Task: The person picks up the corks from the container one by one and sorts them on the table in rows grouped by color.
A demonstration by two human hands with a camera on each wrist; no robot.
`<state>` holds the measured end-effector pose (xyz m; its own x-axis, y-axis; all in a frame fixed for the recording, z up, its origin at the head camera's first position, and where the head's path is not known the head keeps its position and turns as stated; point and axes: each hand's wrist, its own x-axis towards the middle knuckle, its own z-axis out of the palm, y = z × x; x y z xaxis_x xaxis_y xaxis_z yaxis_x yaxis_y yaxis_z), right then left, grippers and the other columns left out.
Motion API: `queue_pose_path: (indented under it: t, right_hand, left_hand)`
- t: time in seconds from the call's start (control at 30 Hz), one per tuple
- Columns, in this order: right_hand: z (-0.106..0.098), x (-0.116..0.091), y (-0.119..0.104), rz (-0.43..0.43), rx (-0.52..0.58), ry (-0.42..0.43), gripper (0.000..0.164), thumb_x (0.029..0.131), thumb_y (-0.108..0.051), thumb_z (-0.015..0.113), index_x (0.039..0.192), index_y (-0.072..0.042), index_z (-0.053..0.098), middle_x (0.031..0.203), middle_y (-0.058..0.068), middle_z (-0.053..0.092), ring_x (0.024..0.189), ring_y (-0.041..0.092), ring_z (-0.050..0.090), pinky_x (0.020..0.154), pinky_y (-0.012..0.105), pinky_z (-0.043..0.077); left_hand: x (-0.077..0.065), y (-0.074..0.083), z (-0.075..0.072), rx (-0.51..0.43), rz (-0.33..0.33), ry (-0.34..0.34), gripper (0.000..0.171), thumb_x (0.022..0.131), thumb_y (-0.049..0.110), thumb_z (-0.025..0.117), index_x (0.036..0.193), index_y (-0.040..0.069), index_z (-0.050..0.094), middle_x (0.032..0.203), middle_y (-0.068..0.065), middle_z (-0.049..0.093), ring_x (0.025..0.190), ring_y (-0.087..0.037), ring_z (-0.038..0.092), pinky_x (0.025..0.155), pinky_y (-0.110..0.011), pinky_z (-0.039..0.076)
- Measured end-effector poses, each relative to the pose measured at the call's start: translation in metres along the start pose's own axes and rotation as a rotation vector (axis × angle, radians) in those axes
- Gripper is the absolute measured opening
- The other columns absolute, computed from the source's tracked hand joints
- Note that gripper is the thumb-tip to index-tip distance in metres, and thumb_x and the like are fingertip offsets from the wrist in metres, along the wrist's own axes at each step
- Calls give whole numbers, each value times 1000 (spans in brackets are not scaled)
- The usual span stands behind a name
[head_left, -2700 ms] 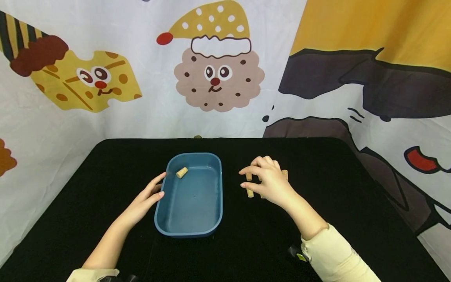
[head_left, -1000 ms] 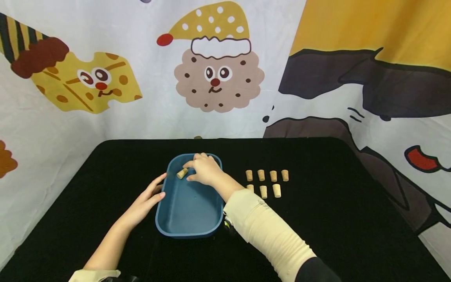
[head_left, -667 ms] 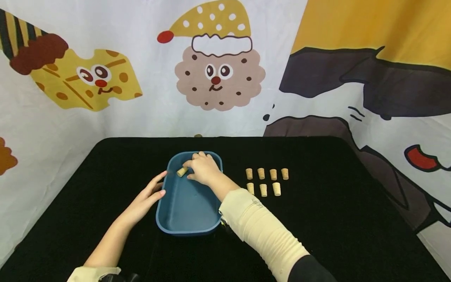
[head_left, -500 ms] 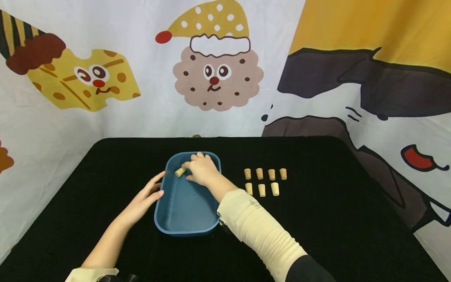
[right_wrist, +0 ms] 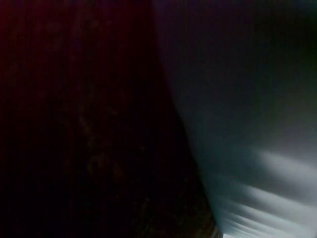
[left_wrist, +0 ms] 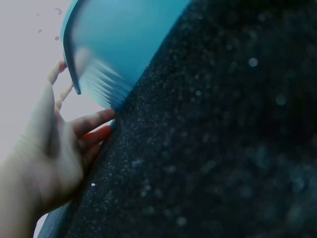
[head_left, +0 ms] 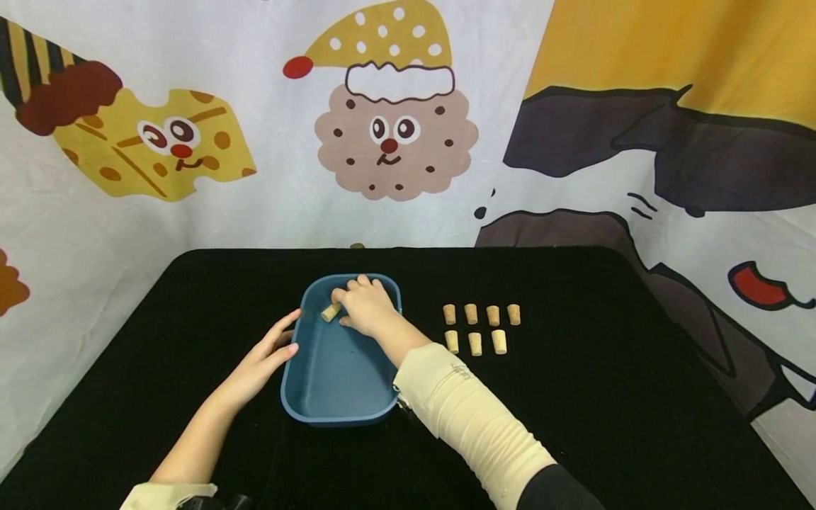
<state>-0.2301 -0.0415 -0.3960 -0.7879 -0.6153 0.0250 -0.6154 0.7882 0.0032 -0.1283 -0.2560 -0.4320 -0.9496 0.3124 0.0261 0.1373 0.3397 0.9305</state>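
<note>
A blue plastic bin (head_left: 345,368) stands on the black tabletop, with a tapered cork (head_left: 330,312) lying inside near its far left corner. My left hand (head_left: 261,356) rests its fingertips against the bin's left wall, fingers loosely extended; the left wrist view shows this hand (left_wrist: 57,153) at the wall from low down. Reaching over the right rim, my right hand (head_left: 366,308) is inside the far end of the bin, with bent index finger and thumb right beside the cork. Its other fingers are partly hidden, and I cannot tell whether it holds a cork.
To the right of the bin, several corks stand in two rows, including a back-row cork (head_left: 471,314) and a front-row cork (head_left: 474,344). A printed cloth (head_left: 255,219) hangs behind the table. The right wrist view is dark, with the bin wall (right_wrist: 257,148) filling its right side.
My right hand has moved left from over the corks into the bin, uncovering both rows. Lately it stays nearly in place, its index finger bending more. The left hand keeps its position.
</note>
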Motion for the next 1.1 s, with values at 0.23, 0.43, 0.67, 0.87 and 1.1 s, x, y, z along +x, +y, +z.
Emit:
queue_pose_path:
  t: [0.23, 0.43, 0.67, 0.87, 1.1]
  right_hand:
    - [-1, -1, 0, 2, -18, 0, 36, 88, -46, 65, 120, -34, 57, 112, -5, 57, 104, 17, 44, 89, 36, 39]
    - [-2, -1, 1, -1, -15, 8, 37, 88, -45, 66, 122, -33, 55, 113, -5, 56, 104, 17, 44, 88, 35, 39]
    - [0, 0, 2, -6, -21, -19, 44, 90, -46, 62, 132, -36, 54, 120, -3, 56, 109, 18, 44, 91, 36, 38]
    - [0, 0, 2, -23, -18, 2, 22, 90, -43, 64, 110, -34, 63, 105, -6, 55, 98, 16, 42, 81, 32, 37]
    - [-1, -3, 2, -41, -29, 15, 15, 89, -45, 64, 99, -33, 64, 100, -6, 53, 94, 15, 41, 78, 31, 36]
  left_hand:
    - [0, 0, 0, -3, 15, -1, 60, 102, 25, 44, 155, 22, 15, 148, -32, 23, 129, -53, 31, 96, -65, 37]
    - [1, 0, -1, -2, 21, 0, 60, 102, 25, 44, 155, 22, 15, 148, -31, 23, 130, -53, 30, 96, -65, 37]
    - [2, 0, -1, -5, 17, 0, 60, 102, 25, 44, 155, 22, 15, 148, -32, 24, 129, -53, 31, 96, -64, 37]
    - [2, 0, 0, 8, 2, 15, 61, 102, 26, 46, 154, 23, 16, 147, -32, 26, 128, -52, 34, 95, -63, 39]
    - [1, -1, 1, 1, -2, 12, 61, 102, 26, 45, 155, 23, 15, 147, -32, 25, 128, -52, 34, 95, -63, 39]
